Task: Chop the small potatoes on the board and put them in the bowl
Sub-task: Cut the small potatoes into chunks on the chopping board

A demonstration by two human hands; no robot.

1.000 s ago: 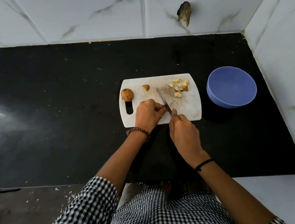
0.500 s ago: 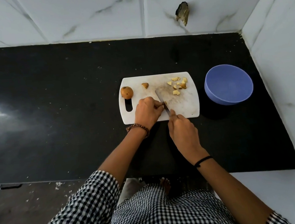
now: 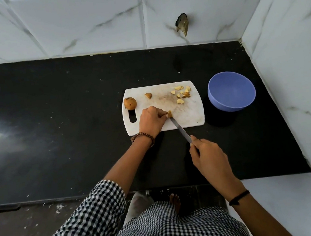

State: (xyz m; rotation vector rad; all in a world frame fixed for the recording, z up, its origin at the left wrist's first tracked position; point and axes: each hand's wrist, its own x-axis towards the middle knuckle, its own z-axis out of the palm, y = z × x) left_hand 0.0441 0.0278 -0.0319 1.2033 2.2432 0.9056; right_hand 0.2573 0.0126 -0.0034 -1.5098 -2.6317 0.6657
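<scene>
A white cutting board [image 3: 190,117] lies on the black counter. A whole small potato [image 3: 130,103] sits at its left end and a cut piece [image 3: 148,95] lies beside it. Several chopped chunks [image 3: 182,93] are heaped at the board's far right. My left hand [image 3: 151,122] pinches a potato piece [image 3: 169,113] near the board's front edge. My right hand [image 3: 207,156] grips the knife [image 3: 180,130] by its handle, off the board's front edge, with the blade tip touching that piece. The blue bowl [image 3: 231,91] stands to the right of the board with nothing visible inside.
White marble-tiled walls close the counter at the back and right, with a broken hole [image 3: 182,24] in the back wall. The black counter [image 3: 53,120] stretches left of the board. Its front edge runs below my forearms, with the floor beneath.
My right hand has drawn back toward me off the board, so the knife blade now shows full length. My left hand still holds the piece at the board's front edge.
</scene>
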